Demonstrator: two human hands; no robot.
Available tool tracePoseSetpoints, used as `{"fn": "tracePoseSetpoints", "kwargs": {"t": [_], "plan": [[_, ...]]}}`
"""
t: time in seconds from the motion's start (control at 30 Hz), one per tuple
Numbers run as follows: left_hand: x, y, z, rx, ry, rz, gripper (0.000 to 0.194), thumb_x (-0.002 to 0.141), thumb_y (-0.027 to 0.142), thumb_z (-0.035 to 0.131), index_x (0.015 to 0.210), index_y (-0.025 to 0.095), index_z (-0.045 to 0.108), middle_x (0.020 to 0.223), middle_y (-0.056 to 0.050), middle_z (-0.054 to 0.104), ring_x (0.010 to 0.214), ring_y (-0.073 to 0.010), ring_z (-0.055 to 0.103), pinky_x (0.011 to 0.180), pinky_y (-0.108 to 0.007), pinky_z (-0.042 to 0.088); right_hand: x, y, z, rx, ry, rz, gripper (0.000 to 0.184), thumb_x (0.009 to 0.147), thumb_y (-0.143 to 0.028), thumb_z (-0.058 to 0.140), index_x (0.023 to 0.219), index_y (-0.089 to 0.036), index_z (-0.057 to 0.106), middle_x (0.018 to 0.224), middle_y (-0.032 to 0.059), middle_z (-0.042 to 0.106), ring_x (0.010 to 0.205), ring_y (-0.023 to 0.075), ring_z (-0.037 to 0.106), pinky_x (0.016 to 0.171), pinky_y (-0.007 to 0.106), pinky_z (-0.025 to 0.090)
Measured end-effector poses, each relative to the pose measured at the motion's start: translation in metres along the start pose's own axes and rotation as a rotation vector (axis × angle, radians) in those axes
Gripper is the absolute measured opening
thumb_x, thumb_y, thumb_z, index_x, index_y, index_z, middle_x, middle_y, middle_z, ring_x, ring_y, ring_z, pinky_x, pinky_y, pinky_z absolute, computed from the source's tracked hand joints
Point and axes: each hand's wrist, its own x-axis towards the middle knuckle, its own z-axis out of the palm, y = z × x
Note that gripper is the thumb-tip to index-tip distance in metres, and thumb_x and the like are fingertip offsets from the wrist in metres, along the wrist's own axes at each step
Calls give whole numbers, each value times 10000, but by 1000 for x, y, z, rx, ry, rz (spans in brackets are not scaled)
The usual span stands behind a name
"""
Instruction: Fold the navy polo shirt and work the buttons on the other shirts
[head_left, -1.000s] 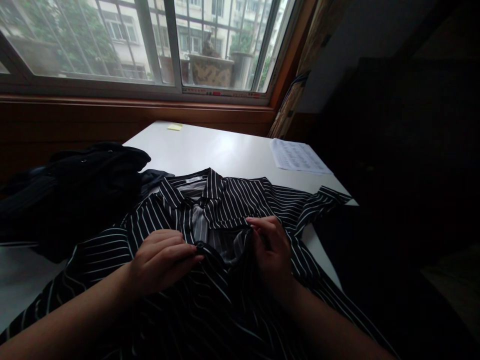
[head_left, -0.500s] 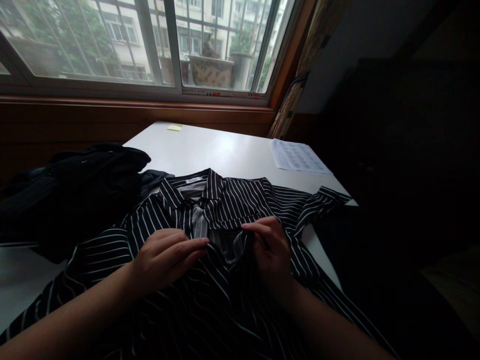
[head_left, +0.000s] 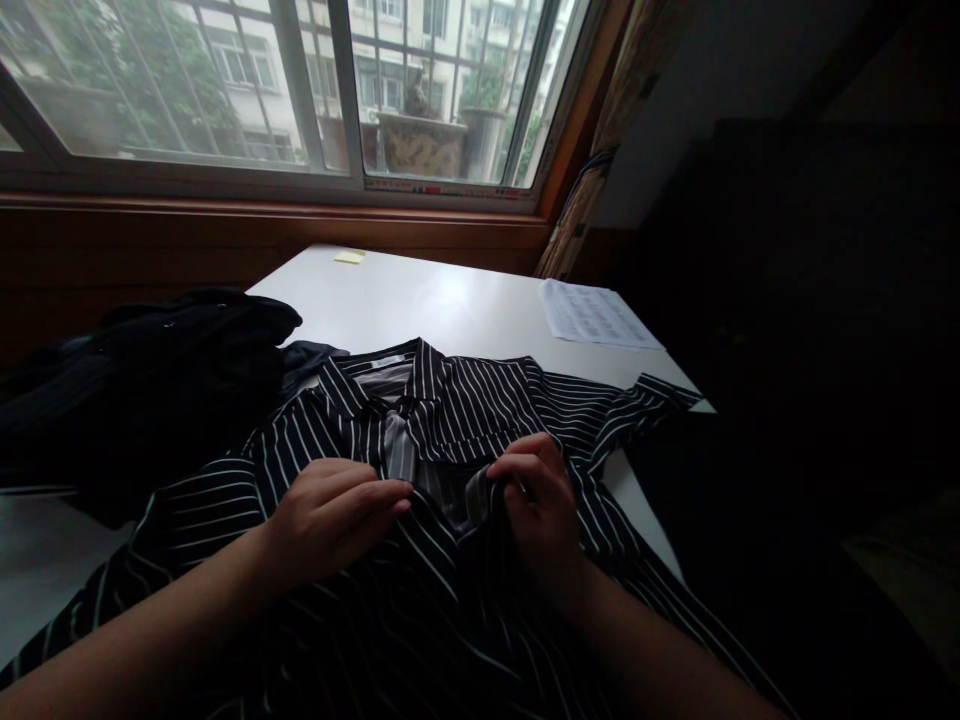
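A black shirt with white stripes [head_left: 491, 390] lies spread over the table, its collar toward the window and its front parted below the collar. My left hand [head_left: 330, 510] pinches one front edge of the shirt between thumb and fingers. On the other side of the opening, my right hand [head_left: 540, 510] grips the opposite front edge, with the cloth lifted and folded at its fingertips. Grey inner fabric shows in the gap between the hands. Whether a button sits under the fingers cannot be made out.
A heap of dark clothing [head_left: 172, 390] lies at the left of the white table [head_left: 420, 290]. Printed sheets [head_left: 596, 313] rest near the right edge, and a yellow sticky note [head_left: 349, 257] is at the back. Beyond the table stands a barred window [head_left: 442, 90].
My right fingers have shifted slightly, and more grey inner fabric shows beside them. My left fingertips have moved a little to the left. The shirt otherwise lies the same.
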Motion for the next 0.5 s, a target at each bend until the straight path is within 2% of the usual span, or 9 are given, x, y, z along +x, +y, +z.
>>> {"fn": "tracePoseSetpoints", "kwargs": {"t": [0.37, 0.5], "plan": [[-3, -3, 3, -23, -62, -59, 127, 961, 179, 554, 1023, 153, 662, 631, 26, 634, 498, -84, 576, 497, -193, 455, 1, -1, 0, 5, -22, -9, 244, 825, -42, 476, 911, -237, 595, 878, 5, 513, 794, 165, 532, 687, 313, 451], [-6, -8, 11, -42, -178, -149, 177, 972, 228, 547, 1091, 166, 661, 689, 15, 657, 536, -92, 595, 520, -205, 482, 1, -2, 2, 4, -15, 11, 236, 812, -33, 484, 894, -236, 573, 820, -9, 505, 724, 154, 526, 629, 292, 432]]}}
